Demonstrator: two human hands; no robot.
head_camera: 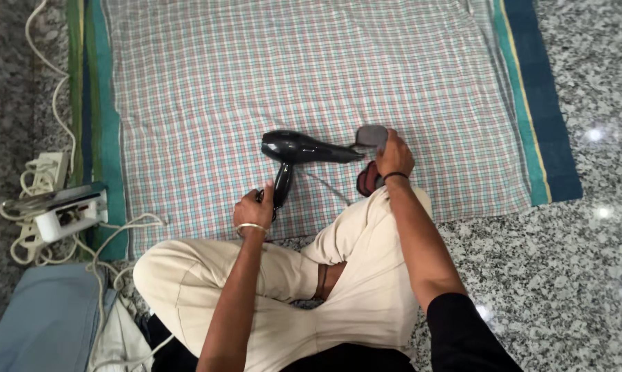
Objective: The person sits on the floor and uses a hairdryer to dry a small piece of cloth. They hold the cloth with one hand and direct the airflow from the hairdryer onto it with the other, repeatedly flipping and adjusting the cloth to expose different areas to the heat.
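The left hand (253, 210) has its grip closed around the handle of a glossy black plastic hair dryer (304, 150), which lies on a checked cotton cloth with green and blue borders (311, 76) spread over the speckled granite floor (586, 227). Right of the dryer's barrel, at its nozzle end, the right hand (394, 157) grips a flat grey nozzle attachment (371, 135). Far left of the dryer lies a white power strip with tangled cords (56, 213).
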